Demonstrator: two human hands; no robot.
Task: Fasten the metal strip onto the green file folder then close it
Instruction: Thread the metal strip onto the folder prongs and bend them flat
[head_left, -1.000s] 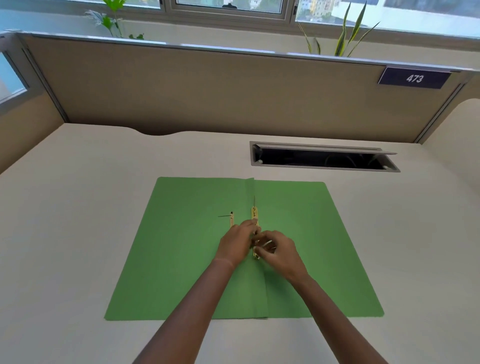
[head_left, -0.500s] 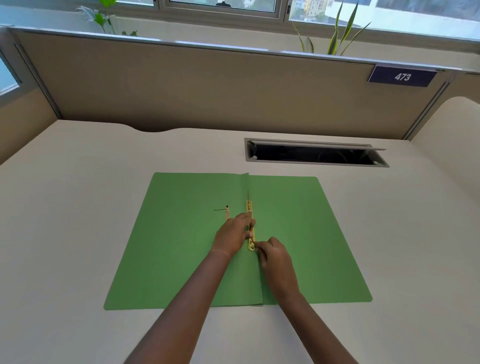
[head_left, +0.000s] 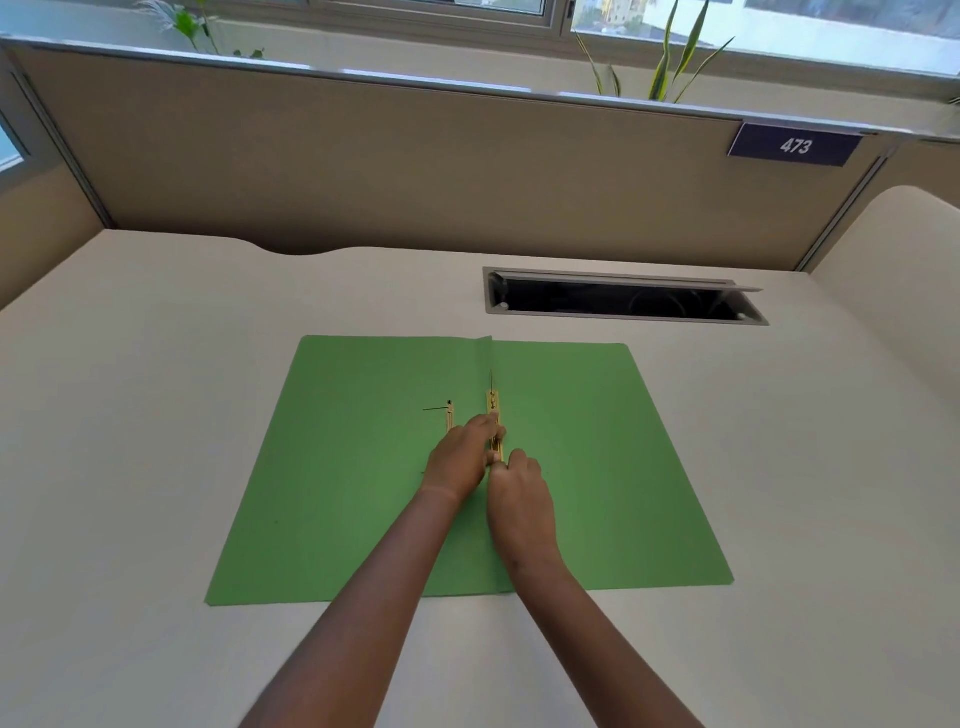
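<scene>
The green file folder (head_left: 337, 467) lies open and flat on the desk. A gold metal strip (head_left: 493, 410) runs along its centre fold, with a thin prong standing up at its far end. My left hand (head_left: 460, 457) presses its fingers on the middle of the strip. My right hand (head_left: 522, 493) pinches the strip's near end, which the fingers hide. A second short gold piece (head_left: 450, 415) with a thin dark prong lies just left of the fold, partly behind my left hand.
The pale desk (head_left: 156, 415) is bounded by a beige partition (head_left: 415, 171) at the back. An open cable slot (head_left: 623, 299) sits in the desk beyond the folder's right half. A curved panel (head_left: 904, 291) rises at the far right.
My right hand has slid toward me along the strip, from beside the left hand to the strip's near end. The left hand stays pressed on the strip.
</scene>
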